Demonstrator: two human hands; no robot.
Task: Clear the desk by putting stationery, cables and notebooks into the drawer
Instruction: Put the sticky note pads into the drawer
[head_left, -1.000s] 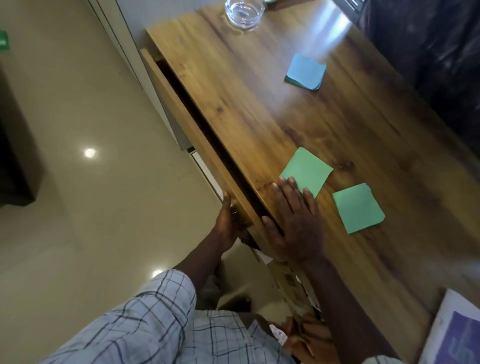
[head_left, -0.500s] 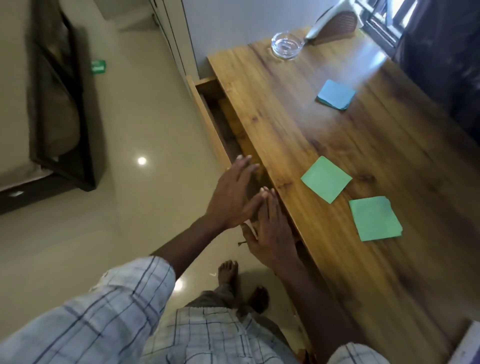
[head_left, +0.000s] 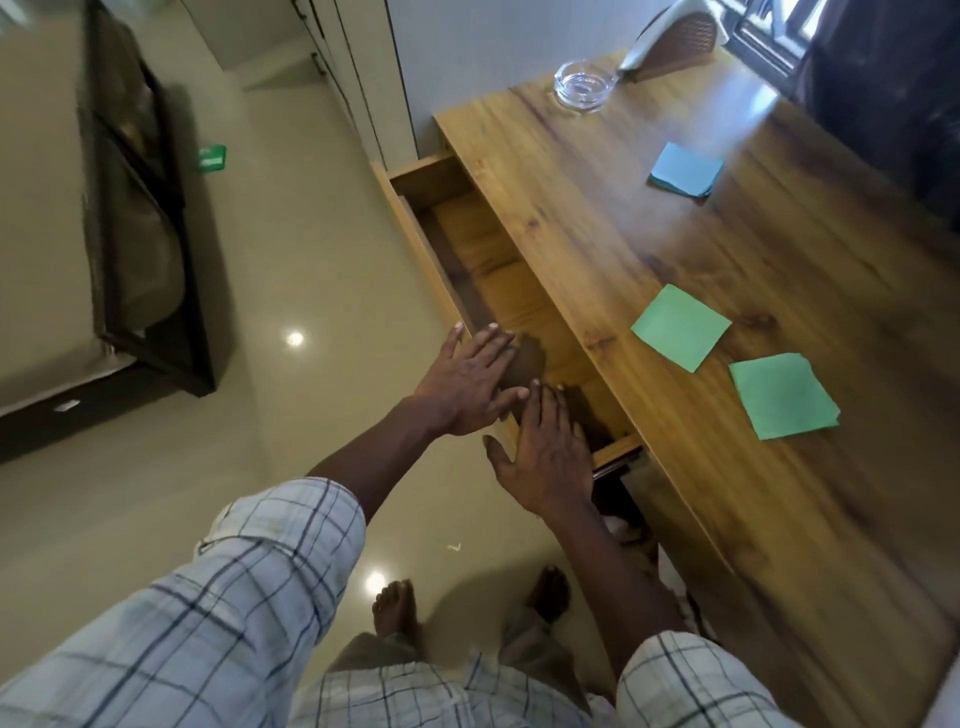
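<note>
The wooden drawer stands pulled out from the desk's left side, and its visible inside looks bare. My left hand lies flat over the drawer's front edge, fingers straight. Just below it, my right hand is flat too, at the drawer's near corner. Neither hand holds anything. On the desk top lie two green sticky-note pads and, farther back, a blue pad.
A glass ashtray and a brown woven holder stand at the desk's far end. A dark low cabinet is across the tiled floor at left. My bare feet are below the drawer.
The drawer has come out from a narrow gap to wide open. My right hand left the desk top near the green pad and joined the left at the drawer's front.
</note>
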